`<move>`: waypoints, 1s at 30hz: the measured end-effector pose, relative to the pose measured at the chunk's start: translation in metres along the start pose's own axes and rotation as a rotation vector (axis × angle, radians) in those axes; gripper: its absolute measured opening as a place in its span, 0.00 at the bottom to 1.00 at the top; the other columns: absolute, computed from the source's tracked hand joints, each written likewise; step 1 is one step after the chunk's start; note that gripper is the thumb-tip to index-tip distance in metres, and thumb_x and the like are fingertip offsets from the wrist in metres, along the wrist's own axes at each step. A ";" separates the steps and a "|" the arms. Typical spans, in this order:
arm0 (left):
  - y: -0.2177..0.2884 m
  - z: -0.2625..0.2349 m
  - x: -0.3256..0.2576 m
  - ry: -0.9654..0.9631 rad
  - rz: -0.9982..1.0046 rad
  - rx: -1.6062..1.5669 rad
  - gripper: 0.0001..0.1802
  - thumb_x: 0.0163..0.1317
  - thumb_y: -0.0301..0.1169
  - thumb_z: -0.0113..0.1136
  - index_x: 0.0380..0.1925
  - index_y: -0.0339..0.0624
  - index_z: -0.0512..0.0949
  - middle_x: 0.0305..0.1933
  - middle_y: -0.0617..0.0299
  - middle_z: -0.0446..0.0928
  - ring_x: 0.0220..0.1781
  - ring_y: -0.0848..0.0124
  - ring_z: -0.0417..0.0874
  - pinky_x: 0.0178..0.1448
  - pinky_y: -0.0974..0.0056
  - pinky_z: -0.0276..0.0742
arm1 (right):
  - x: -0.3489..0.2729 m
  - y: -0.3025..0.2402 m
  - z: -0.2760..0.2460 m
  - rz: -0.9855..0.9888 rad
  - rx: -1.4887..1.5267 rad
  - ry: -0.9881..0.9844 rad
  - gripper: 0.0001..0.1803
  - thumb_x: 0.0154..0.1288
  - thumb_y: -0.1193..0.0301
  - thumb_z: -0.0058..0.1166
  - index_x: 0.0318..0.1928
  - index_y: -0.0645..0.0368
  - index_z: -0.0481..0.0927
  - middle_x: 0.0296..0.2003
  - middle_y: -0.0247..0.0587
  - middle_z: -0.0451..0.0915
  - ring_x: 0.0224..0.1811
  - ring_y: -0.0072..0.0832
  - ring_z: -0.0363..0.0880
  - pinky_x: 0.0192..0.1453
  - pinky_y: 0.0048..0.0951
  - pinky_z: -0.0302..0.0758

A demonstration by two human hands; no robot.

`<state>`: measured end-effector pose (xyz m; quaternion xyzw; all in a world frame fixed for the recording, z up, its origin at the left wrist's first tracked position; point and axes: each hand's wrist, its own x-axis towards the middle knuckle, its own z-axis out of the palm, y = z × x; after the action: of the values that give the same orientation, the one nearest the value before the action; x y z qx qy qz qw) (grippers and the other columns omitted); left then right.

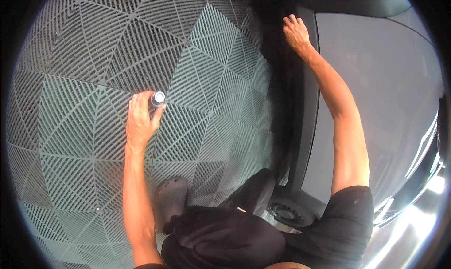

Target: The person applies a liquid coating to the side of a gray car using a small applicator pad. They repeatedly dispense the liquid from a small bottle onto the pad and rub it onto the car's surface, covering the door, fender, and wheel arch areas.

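Observation:
My left hand [139, 123] is wrapped round a small dark bottle [158, 98] with a pale round top, held upright over the floor. Its body is mostly hidden by the fingers and by the view from above. Out at the far right, my right hand [297, 32] rests against the black trim [307, 123] along the lower edge of a grey car panel [376, 76]. The fingers of that hand are bent and pressed together at the trim. Whatever lies under them, if anything, is hidden.
Ridged grey and pale green floor tiles [197, 128] spread beneath me. A dark wheel [289, 213] shows low beside the panel. My bent knee [225, 236] and a dark clog [172, 198] are close to the car. A dark car part [361, 1] juts out at the top right.

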<state>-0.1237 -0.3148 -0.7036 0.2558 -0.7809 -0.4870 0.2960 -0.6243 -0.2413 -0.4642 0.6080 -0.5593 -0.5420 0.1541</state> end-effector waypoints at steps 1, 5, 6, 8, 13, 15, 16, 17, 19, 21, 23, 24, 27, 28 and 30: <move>-0.002 0.001 0.000 0.001 0.018 0.017 0.22 0.62 0.33 0.70 0.51 0.34 0.75 0.47 0.48 0.77 0.49 0.49 0.77 0.57 0.50 0.73 | -0.014 -0.011 0.001 0.000 0.016 -0.050 0.08 0.57 0.67 0.60 0.32 0.54 0.90 0.48 0.33 0.79 0.57 0.32 0.70 0.57 0.33 0.70; -0.007 0.001 -0.004 0.007 0.017 0.120 0.25 0.63 0.34 0.71 0.54 0.31 0.74 0.49 0.44 0.78 0.52 0.46 0.78 0.60 0.49 0.73 | -0.090 -0.054 0.008 -0.043 0.048 -0.171 0.08 0.56 0.66 0.61 0.32 0.51 0.90 0.47 0.31 0.79 0.57 0.31 0.70 0.56 0.31 0.69; -0.007 0.002 -0.004 0.001 0.002 0.130 0.25 0.63 0.34 0.70 0.54 0.31 0.75 0.49 0.44 0.78 0.52 0.46 0.78 0.60 0.50 0.73 | -0.109 -0.061 0.010 -0.054 0.051 -0.181 0.08 0.56 0.66 0.61 0.32 0.51 0.90 0.47 0.30 0.79 0.57 0.31 0.70 0.56 0.31 0.69; -0.016 0.007 -0.005 0.048 0.074 0.175 0.24 0.63 0.35 0.71 0.53 0.31 0.75 0.48 0.45 0.78 0.51 0.48 0.79 0.58 0.52 0.75 | -0.157 -0.084 0.015 -0.061 0.069 -0.237 0.08 0.56 0.65 0.61 0.33 0.50 0.90 0.47 0.30 0.78 0.57 0.31 0.70 0.55 0.30 0.68; -0.025 0.014 -0.006 0.058 0.081 0.147 0.25 0.66 0.38 0.71 0.54 0.32 0.76 0.48 0.49 0.80 0.47 0.55 0.81 0.53 0.57 0.77 | -0.294 -0.154 0.021 -0.038 0.109 -0.366 0.09 0.57 0.64 0.60 0.34 0.48 0.91 0.48 0.27 0.77 0.58 0.29 0.69 0.56 0.30 0.67; -0.025 0.014 -0.006 0.045 0.066 0.121 0.26 0.66 0.40 0.70 0.55 0.33 0.76 0.48 0.49 0.81 0.47 0.56 0.82 0.53 0.57 0.77 | -0.348 -0.183 0.025 -0.019 0.129 -0.448 0.09 0.57 0.63 0.60 0.35 0.47 0.91 0.50 0.27 0.76 0.59 0.29 0.68 0.56 0.30 0.66; -0.028 0.014 -0.006 0.044 0.071 0.120 0.26 0.66 0.41 0.70 0.56 0.33 0.76 0.49 0.49 0.82 0.46 0.57 0.82 0.53 0.57 0.77 | -0.372 -0.198 0.026 -0.007 0.142 -0.484 0.09 0.57 0.63 0.59 0.35 0.47 0.91 0.51 0.26 0.76 0.60 0.29 0.67 0.56 0.30 0.66; -0.038 0.013 -0.005 0.029 0.043 0.197 0.27 0.67 0.42 0.69 0.57 0.34 0.76 0.51 0.50 0.83 0.47 0.58 0.82 0.54 0.57 0.77 | -0.397 -0.212 0.026 0.005 0.149 -0.507 0.10 0.57 0.63 0.59 0.35 0.47 0.91 0.52 0.26 0.76 0.60 0.29 0.67 0.57 0.30 0.66; -0.043 0.009 -0.001 0.002 0.046 0.185 0.26 0.67 0.43 0.69 0.55 0.35 0.77 0.48 0.50 0.84 0.47 0.59 0.83 0.54 0.58 0.77 | -0.451 -0.243 0.028 0.029 0.163 -0.562 0.10 0.58 0.62 0.59 0.36 0.46 0.91 0.54 0.26 0.75 0.61 0.29 0.67 0.57 0.30 0.65; -0.049 0.004 0.002 0.000 -0.015 0.212 0.25 0.66 0.45 0.69 0.53 0.36 0.79 0.46 0.52 0.84 0.47 0.62 0.84 0.54 0.58 0.77 | -0.506 -0.272 0.030 0.032 0.172 -0.580 0.11 0.58 0.62 0.59 0.37 0.46 0.91 0.55 0.26 0.75 0.62 0.29 0.66 0.59 0.31 0.64; -0.053 0.000 0.003 0.044 -0.079 0.182 0.24 0.67 0.45 0.69 0.51 0.36 0.79 0.43 0.54 0.85 0.45 0.65 0.84 0.53 0.60 0.77 | -0.557 -0.296 0.036 0.025 0.186 -0.602 0.11 0.58 0.62 0.58 0.38 0.46 0.91 0.56 0.26 0.74 0.65 0.28 0.65 0.62 0.31 0.62; -0.037 0.000 0.003 0.031 -0.117 0.141 0.25 0.67 0.46 0.69 0.51 0.36 0.79 0.42 0.55 0.85 0.43 0.65 0.85 0.52 0.60 0.77 | -0.589 -0.313 0.039 0.031 0.186 -0.623 0.12 0.59 0.62 0.58 0.39 0.46 0.91 0.57 0.25 0.74 0.66 0.28 0.65 0.63 0.31 0.62; -0.010 -0.003 -0.007 -0.010 0.009 0.208 0.21 0.69 0.43 0.67 0.50 0.36 0.78 0.42 0.56 0.85 0.42 0.65 0.85 0.50 0.61 0.78 | -0.666 -0.354 0.044 0.048 0.201 -0.710 0.13 0.60 0.61 0.58 0.41 0.46 0.91 0.58 0.25 0.73 0.67 0.28 0.64 0.65 0.31 0.62; 0.008 0.005 -0.015 -0.014 0.088 0.204 0.20 0.69 0.41 0.67 0.50 0.36 0.78 0.42 0.56 0.85 0.41 0.65 0.85 0.49 0.61 0.78 | -0.691 -0.369 0.046 0.056 0.210 -0.776 0.13 0.60 0.61 0.58 0.41 0.46 0.91 0.58 0.25 0.73 0.67 0.28 0.64 0.65 0.31 0.62; 0.052 0.035 -0.043 -0.073 0.105 0.067 0.17 0.70 0.35 0.66 0.51 0.35 0.77 0.43 0.54 0.84 0.46 0.64 0.85 0.51 0.60 0.78 | -0.740 -0.396 0.038 0.144 0.298 -0.816 0.13 0.61 0.61 0.58 0.40 0.48 0.92 0.60 0.27 0.74 0.68 0.28 0.64 0.67 0.33 0.62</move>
<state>-0.1241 -0.2434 -0.6772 0.2064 -0.8194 -0.4533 0.2837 -0.2948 0.5313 -0.4325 0.3190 -0.6875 -0.6390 -0.1314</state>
